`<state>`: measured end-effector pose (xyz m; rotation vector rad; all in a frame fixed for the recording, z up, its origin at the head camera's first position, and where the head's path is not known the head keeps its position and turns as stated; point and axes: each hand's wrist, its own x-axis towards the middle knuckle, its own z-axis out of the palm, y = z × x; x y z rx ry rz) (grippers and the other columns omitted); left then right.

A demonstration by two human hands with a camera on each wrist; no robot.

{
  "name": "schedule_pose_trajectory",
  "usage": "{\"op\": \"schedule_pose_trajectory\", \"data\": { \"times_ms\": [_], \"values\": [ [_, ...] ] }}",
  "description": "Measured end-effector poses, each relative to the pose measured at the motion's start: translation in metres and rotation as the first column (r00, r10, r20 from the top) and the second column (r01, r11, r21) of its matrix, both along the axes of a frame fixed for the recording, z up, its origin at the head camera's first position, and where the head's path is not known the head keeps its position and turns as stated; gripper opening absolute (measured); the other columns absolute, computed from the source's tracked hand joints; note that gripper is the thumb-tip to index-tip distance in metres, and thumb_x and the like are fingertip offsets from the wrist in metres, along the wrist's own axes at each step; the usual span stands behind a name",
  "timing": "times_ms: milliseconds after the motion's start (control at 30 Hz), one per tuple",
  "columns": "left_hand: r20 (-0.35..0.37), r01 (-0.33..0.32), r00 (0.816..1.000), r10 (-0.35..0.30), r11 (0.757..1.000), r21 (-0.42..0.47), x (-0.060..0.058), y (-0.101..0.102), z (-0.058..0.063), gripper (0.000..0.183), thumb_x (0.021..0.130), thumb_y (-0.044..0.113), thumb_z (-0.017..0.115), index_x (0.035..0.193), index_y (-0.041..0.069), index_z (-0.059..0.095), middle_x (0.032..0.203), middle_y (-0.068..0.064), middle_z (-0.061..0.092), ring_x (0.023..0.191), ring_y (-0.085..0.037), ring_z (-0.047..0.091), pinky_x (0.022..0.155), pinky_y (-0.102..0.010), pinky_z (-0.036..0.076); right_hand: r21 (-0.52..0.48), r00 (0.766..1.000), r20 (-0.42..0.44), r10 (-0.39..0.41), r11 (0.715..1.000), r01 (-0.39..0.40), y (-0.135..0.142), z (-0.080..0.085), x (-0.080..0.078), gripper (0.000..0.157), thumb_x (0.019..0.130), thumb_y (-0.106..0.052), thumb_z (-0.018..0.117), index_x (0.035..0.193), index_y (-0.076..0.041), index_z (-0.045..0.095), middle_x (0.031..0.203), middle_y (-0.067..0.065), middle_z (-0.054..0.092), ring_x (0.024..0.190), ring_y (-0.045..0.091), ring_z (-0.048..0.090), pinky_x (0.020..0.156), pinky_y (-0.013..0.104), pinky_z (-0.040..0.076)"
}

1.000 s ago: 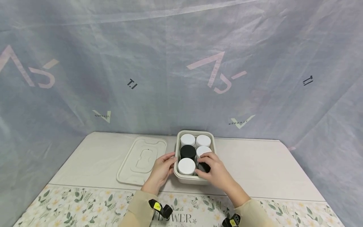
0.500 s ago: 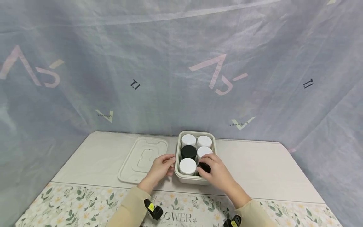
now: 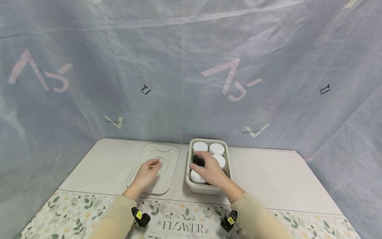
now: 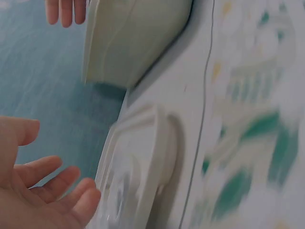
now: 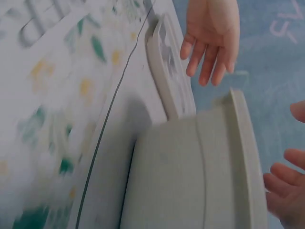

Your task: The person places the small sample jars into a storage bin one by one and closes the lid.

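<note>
A beige plastic box [image 3: 203, 190] stands on the table with jars packed inside it in two columns. White-topped jars [image 3: 217, 149] fill the back, and a black-topped jar [image 3: 198, 161] shows in the left column. Over the box hovers my right hand [image 3: 212, 171], its fingers loosely bent above the left column with nothing gripped; it hides part of the front jars. To the left, my left hand [image 3: 146, 176] is held above the box's flat lid [image 3: 167, 171], fingers relaxed and holding nothing. The left wrist view shows that hand [image 4: 47, 195] apart from the lid [image 4: 152, 138].
A flowered mat [image 3: 185, 212] with lettering runs along the front of the pale table surface [image 3: 268, 179]. A grey-blue fabric sheet [image 3: 179, 66] hangs behind and on both sides. Each wrist wears a small black camera [image 3: 143, 219].
My left hand has left the box's left side and moved left over the lid. The right hand has shifted left from the front-right black-topped jar to above the left column.
</note>
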<state>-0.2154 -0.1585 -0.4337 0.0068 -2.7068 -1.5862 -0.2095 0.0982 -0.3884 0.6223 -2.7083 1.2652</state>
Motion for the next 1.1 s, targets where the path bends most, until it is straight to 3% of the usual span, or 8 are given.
{"op": "schedule_pose_trajectory", "data": {
  "times_ms": [300,567,667,867,1100],
  "values": [
    [-0.010,0.002,1.000,-0.005,0.973,-0.233,-0.004,-0.039,0.006,0.054,0.100,0.029,0.043,0.140,-0.007,0.037,0.142,-0.032,0.037,0.129,-0.048,0.038,0.102,-0.057,0.038,-0.095,0.992,0.123,0.036,0.995,-0.024,-0.052,0.005,-0.007,0.062,0.090,-0.036,0.059,0.142,-0.008,0.040,0.143,0.013,0.044,0.129,0.031,0.046,0.104,0.046,0.042],
    [0.025,0.006,1.000,0.002,0.955,-0.298,-0.011,-0.056,0.003,0.057,0.099,0.028,0.042,0.139,-0.012,0.033,0.141,-0.035,0.035,0.131,-0.050,0.032,0.106,-0.060,0.031,-0.221,0.967,0.254,0.030,0.975,0.028,-0.093,-0.003,-0.009,0.064,0.090,-0.029,0.060,0.144,-0.006,0.035,0.144,0.018,0.040,0.130,0.036,0.043,0.101,0.047,0.044],
    [0.042,0.017,0.999,-0.004,0.950,-0.313,-0.011,-0.059,0.005,0.058,0.099,0.027,0.042,0.139,-0.014,0.032,0.140,-0.036,0.035,0.129,-0.051,0.035,0.106,-0.060,0.032,-0.279,0.943,0.333,0.018,0.957,0.081,-0.106,-0.008,-0.009,0.070,0.089,-0.029,0.060,0.147,-0.005,0.029,0.148,0.021,0.034,0.134,0.039,0.038,0.105,0.050,0.040],
    [0.083,0.027,0.997,0.000,0.945,-0.325,-0.011,-0.062,0.006,0.059,0.099,0.027,0.042,0.138,-0.015,0.032,0.138,-0.037,0.036,0.127,-0.052,0.037,0.104,-0.060,0.034,-0.347,0.869,0.494,0.007,0.918,0.190,-0.126,-0.022,-0.005,0.084,0.084,-0.031,0.062,0.150,-0.005,0.017,0.152,0.024,0.024,0.138,0.043,0.026,0.110,0.058,0.028],
    [0.124,0.027,0.992,0.010,0.955,-0.296,-0.014,-0.065,0.001,0.060,0.100,0.028,0.040,0.140,-0.014,0.029,0.141,-0.037,0.033,0.129,-0.051,0.034,0.104,-0.060,0.034,-0.330,0.829,0.559,-0.028,0.909,0.253,-0.133,-0.034,-0.003,0.089,0.082,-0.031,0.062,0.151,-0.005,0.013,0.152,0.027,0.019,0.139,0.047,0.021,0.110,0.063,0.022]
  ]
}}
